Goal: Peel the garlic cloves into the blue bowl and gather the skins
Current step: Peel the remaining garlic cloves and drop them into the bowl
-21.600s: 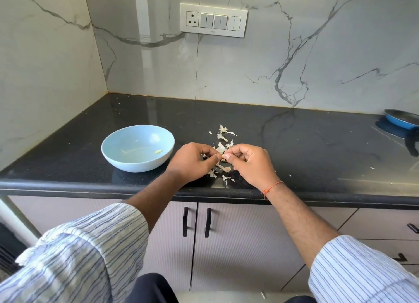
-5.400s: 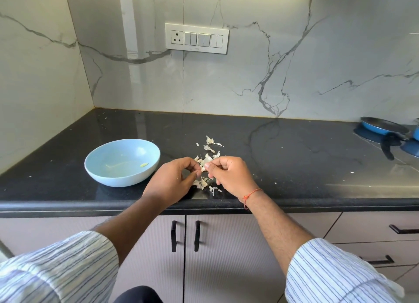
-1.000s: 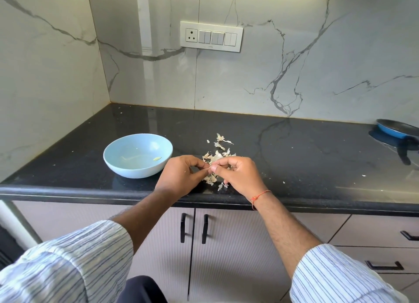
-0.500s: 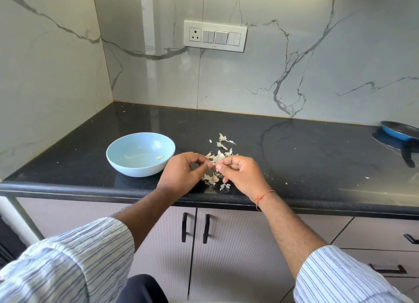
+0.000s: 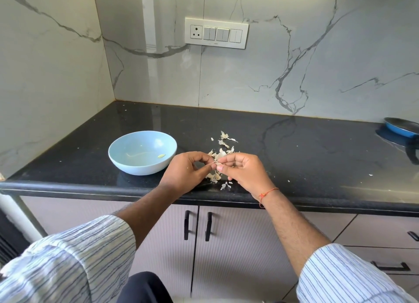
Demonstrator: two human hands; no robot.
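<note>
Little has shifted since earlier: a small pale garlic clove (image 5: 215, 163) is still pinched between the left hand (image 5: 186, 174) and right hand (image 5: 243, 174). One peeled piece lies in the round light-blue bowl (image 5: 127, 143); papery skins (image 5: 223, 147) remain scattered, ungathered.

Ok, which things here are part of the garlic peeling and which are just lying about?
Part of the job:
blue bowl
garlic clove, pinched between left hand and right hand
garlic skins on the counter

Just lying about:
blue pan
switch panel
</note>
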